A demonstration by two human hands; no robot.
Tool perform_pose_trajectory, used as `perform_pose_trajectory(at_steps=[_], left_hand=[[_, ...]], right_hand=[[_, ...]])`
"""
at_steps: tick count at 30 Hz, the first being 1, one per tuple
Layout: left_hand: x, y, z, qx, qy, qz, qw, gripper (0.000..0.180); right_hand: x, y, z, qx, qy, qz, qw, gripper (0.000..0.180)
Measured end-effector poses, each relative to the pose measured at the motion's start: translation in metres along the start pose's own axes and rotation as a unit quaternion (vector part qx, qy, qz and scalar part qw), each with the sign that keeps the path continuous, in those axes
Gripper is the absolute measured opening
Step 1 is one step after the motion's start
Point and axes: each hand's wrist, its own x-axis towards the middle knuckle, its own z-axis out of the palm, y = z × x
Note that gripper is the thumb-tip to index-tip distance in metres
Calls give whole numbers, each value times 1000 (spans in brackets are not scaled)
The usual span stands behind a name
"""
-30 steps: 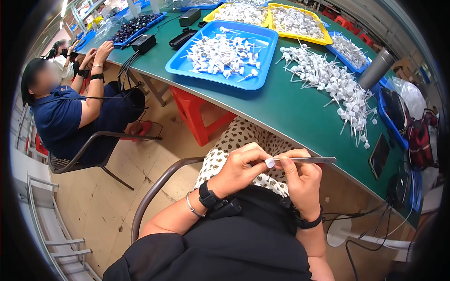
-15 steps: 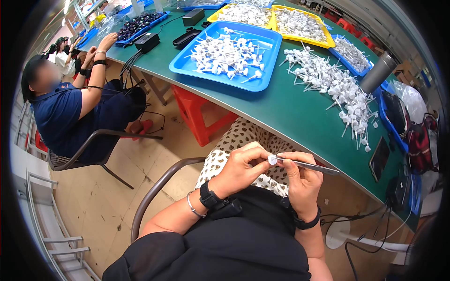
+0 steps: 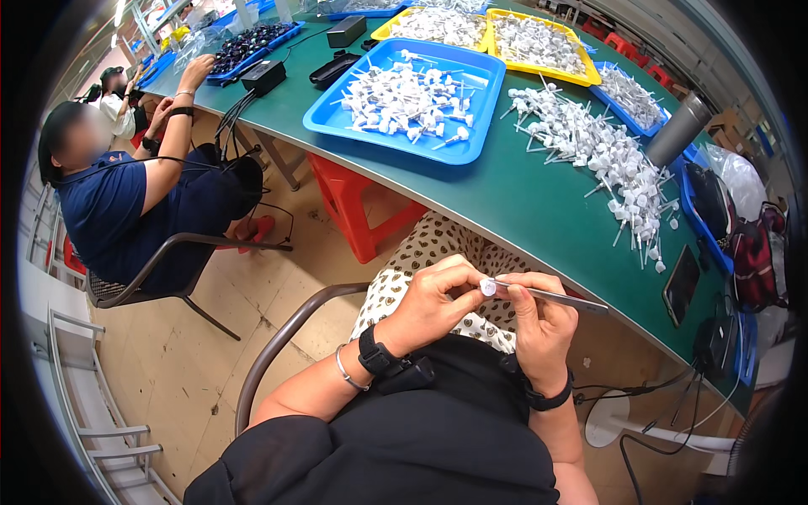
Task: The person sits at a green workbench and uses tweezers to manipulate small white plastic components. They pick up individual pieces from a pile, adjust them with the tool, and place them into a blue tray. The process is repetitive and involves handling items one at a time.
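Low in the middle of the frame, our left hand (image 3: pixel 433 299) pinches a small white cap piece (image 3: pixel 487 287) between thumb and forefinger, and our right hand (image 3: pixel 539 324) has its fingers closed round a thin grey tube (image 3: pixel 555 296) whose end meets that cap, so we'd say this one is mid-fitting, not finished. Beyond them the green surface (image 3: pixel 505 198) shows plenty left: a loose heap of white pieces (image 3: pixel 602 156) toward the upper right, and a blue tray (image 3: pixel 404 97) full of them at top centre. A co-worker (image 3: pixel 109 202) sits at left.
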Motion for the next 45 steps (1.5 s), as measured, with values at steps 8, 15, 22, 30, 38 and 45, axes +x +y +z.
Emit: perform_pose_trajectory(at_steps=[8, 15, 22, 30, 38, 45], left_hand=[[1, 1, 1, -3, -6, 0, 1000, 9], [1, 2, 1, 2, -6, -3, 1000, 8], [2, 0, 0, 3, -4, 2, 1000, 9], [1, 0, 0, 6, -6, 4, 1000, 10], [1, 3, -2, 19, -19, 4, 1000, 10], [2, 5, -4, 38, -36, 9, 999, 11]], right_hand=[[0, 0, -1, -6, 7, 3, 1000, 12], [2, -1, 4, 18, 52, 1, 998, 7], [2, -3, 6, 38, 59, 11, 997, 7], [1, -1, 8, 34, 64, 14, 997, 7], [1, -1, 6, 15, 49, -1, 999, 5], [3, -3, 6, -40, 24, -31, 998, 2]])
